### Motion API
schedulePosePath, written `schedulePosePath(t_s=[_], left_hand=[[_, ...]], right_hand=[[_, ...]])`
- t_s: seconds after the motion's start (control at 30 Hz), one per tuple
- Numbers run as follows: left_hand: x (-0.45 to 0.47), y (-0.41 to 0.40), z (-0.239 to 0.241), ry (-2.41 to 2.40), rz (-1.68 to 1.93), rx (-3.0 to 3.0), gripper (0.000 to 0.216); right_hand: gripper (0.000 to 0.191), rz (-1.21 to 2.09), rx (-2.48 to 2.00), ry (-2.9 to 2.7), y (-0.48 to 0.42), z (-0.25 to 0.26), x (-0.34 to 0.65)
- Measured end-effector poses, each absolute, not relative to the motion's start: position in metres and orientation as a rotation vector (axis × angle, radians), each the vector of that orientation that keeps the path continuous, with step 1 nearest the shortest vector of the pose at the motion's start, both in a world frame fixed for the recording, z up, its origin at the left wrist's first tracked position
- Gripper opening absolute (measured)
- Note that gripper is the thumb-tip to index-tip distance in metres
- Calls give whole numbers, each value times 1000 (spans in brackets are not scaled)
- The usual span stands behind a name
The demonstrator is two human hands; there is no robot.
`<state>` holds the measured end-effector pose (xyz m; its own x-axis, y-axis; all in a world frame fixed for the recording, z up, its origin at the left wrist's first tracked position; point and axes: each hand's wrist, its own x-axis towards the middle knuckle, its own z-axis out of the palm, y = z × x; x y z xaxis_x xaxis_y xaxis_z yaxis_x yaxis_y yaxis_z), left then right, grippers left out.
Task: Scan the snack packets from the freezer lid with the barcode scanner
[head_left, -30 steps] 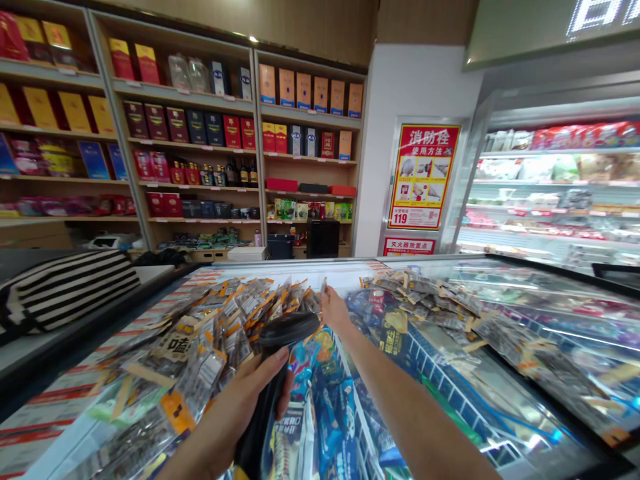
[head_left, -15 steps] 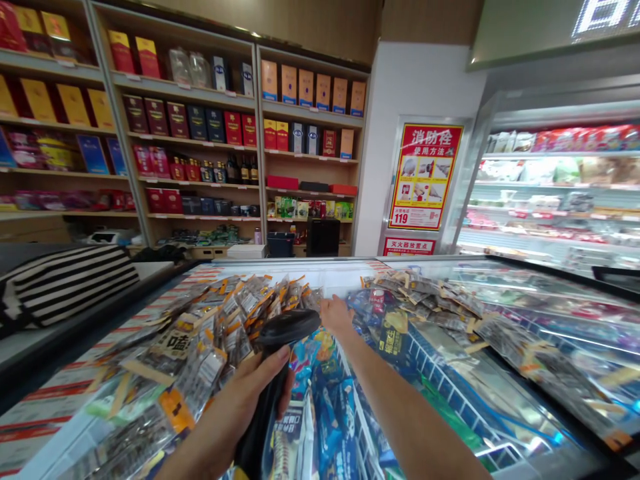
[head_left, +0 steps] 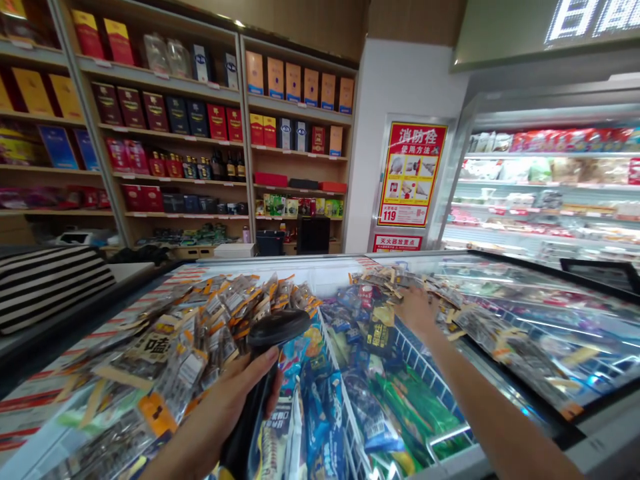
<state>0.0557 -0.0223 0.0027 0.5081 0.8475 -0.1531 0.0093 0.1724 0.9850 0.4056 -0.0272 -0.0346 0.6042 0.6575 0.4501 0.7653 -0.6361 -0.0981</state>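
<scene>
My left hand [head_left: 247, 387] is wrapped round the handle of a black handheld barcode scanner [head_left: 277, 327], whose head tilts over the freezer. My right hand [head_left: 416, 308] reaches out to the far right, at the packets [head_left: 450, 300] lying on the right-hand glass lid. Its fingers are blurred against those packets, and I cannot make out whether they grip one. Between my arms, white wire baskets [head_left: 353, 417] inside the chest freezer hold blue packs [head_left: 325, 420] and green packs [head_left: 417, 400]. Clear packets with orange ends [head_left: 190, 363] are heaped on the left lid.
A striped black-and-white bag [head_left: 55, 287] lies left of the freezer. Shelves of boxed goods [head_left: 175, 143] stand behind, beside a red fire-hydrant sign [head_left: 413, 175]. At the right is a lit display fridge [head_left: 545, 180]. A dark lid frame [head_left: 570, 427] edges the freezer's right side.
My right hand has moved right, from the middle of the freezer to the packets on the right lid. The view has turned slightly right. My left hand still holds the scanner.
</scene>
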Motion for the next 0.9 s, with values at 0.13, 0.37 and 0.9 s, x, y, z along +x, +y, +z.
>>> schedulePosePath(t_s=[0.13, 0.37, 0.9], left_hand=[[59, -23, 2, 866, 701, 1259, 32], [59, -23, -1, 845, 662, 1280, 31], [58, -32, 5, 841, 618, 1251, 30]], right_hand=[[33, -455, -2768, -1081, -69, -40, 444], [27, -436, -2629, -1480, -50, -50, 391], [52, 73, -2291, -1296, -38, -57, 381]])
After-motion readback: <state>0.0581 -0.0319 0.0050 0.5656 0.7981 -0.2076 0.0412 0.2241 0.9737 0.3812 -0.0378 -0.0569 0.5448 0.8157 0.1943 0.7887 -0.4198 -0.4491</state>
